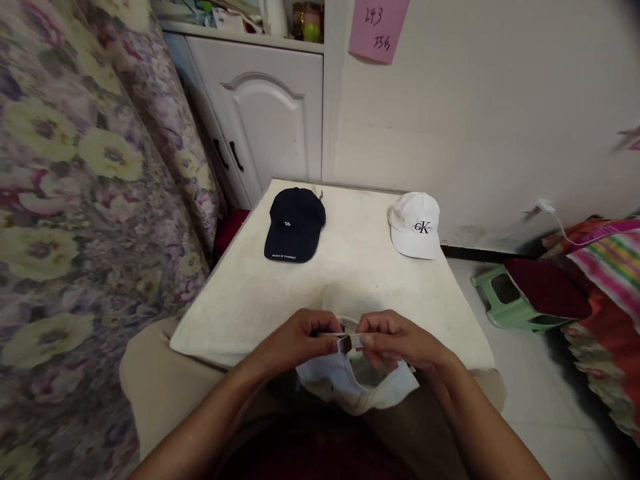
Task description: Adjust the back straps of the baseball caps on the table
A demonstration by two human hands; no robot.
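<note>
At the near edge of a small cream table (250,293) I hold a white cap (360,383) upside down, its inside facing up. My left hand (300,337) and my right hand (395,340) are both closed in a pinch on the cap's back strap and its metal buckle (345,343), fingertips almost touching. A dark navy cap (295,223) lies at the table's far left. A white cap with a black logo (416,225) lies at the far right.
A floral curtain or cloth (75,200) hangs along the left. A white cabinet (265,113) stands behind the table, with a pink note (377,30) on the wall. A green stool (510,297) and colourful bedding (610,280) sit at the right.
</note>
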